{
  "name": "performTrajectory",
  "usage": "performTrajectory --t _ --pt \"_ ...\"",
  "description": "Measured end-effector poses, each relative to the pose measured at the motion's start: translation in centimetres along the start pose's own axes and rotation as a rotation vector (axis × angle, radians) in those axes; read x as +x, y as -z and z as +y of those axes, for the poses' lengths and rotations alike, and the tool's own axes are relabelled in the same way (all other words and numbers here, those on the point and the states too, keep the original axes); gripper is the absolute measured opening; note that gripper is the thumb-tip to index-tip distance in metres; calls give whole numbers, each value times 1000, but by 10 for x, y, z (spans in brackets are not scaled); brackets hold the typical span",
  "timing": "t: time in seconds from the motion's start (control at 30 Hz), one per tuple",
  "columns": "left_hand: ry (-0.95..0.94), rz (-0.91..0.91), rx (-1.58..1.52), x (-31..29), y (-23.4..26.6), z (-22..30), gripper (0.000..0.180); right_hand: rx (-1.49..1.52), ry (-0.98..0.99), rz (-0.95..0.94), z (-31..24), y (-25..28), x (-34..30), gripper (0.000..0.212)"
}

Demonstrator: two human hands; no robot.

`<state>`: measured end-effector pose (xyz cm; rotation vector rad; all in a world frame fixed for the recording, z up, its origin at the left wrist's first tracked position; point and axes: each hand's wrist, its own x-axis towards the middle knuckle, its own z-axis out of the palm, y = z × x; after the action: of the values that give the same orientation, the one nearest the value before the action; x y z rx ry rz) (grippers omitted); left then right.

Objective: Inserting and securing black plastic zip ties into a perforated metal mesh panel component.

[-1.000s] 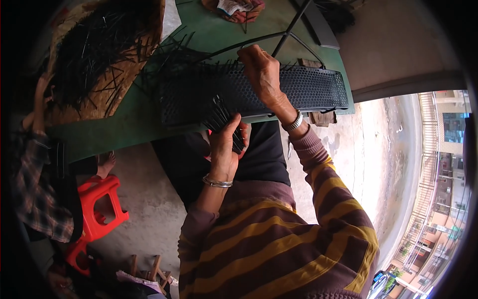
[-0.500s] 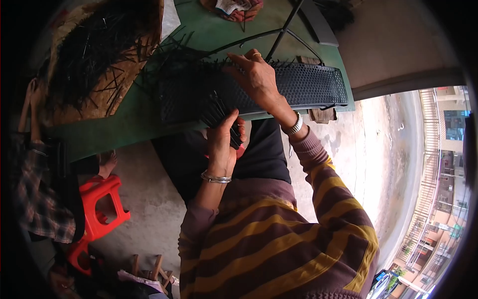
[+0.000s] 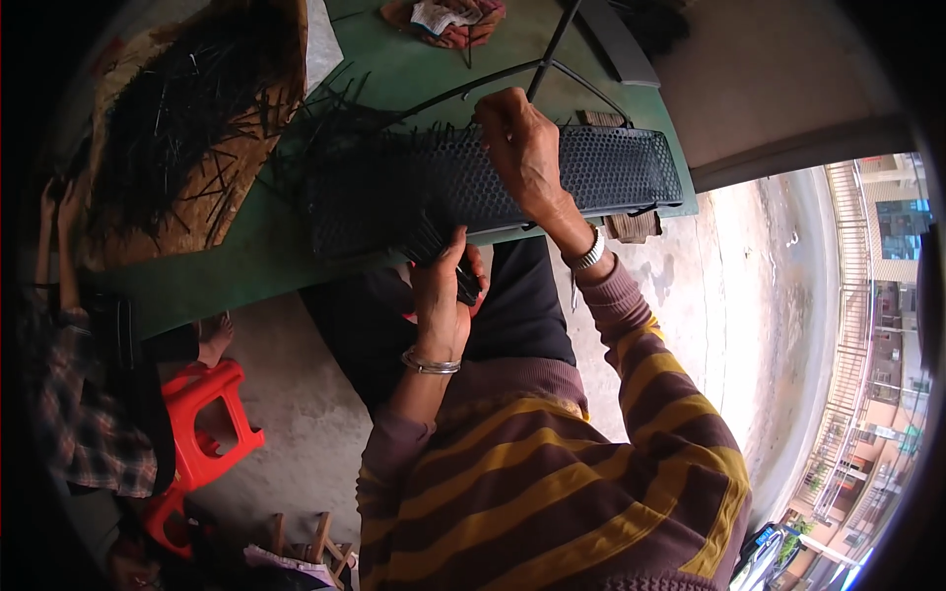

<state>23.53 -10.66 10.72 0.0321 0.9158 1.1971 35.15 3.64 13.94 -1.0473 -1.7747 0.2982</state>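
Note:
My left hand (image 3: 441,300) is wrapped round a bundle of thin black strips (image 3: 424,239) at the table's near edge. Farther forward, my right hand (image 3: 525,153) is closed above a long black perforated panel (image 3: 621,169), with its fingertips curled in near the panel's far edge. Whatever those fingers pinch, if anything, is hidden. Thin dark strips stick up along the panel's far edge, left of my right hand. The panel lies lengthwise on a green table (image 3: 227,281), and its left part is dark.
A brown sheet (image 3: 222,202) at the left bears a heap of black strips (image 3: 177,108). Behind the panel stand black metal rods (image 3: 541,65), and beyond them a reddish cloth bundle (image 3: 458,22). Another person's hands (image 3: 59,212) show at the far left, near a red stool (image 3: 222,433).
My right hand has closed its fingers and shifted slightly right. My left hand keeps the strips, now tilted lower against the panel. The whole view has shifted a little.

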Motion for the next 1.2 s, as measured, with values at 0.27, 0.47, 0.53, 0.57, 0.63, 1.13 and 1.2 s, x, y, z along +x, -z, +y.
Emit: performTrajectory --t 0.27,0.47,0.53,0.57,0.63,1.13,1.2 --pt "-17 31 -51 6 10 -2 23 -141 18 -101 -2 -14 -3 4" --pt "-54 -51 10 -9 -16 13 18 -301 16 -291 8 -10 1 9" --pt "-87 -14 -14 -2 -10 11 15 -333 17 -292 3 -10 -1 11" --pt "-90 -14 -13 0 -6 10 15 -246 -15 -260 1 -5 -3 13" --pt "-52 -10 -10 1 -4 8 13 -162 -49 -227 -9 13 -6 15" --pt "129 168 -3 -10 -26 9 20 176 -176 -77 0 16 -4 5" --pt "96 70 2 -2 -11 1 18 143 -147 -44 7 4 -4 6"
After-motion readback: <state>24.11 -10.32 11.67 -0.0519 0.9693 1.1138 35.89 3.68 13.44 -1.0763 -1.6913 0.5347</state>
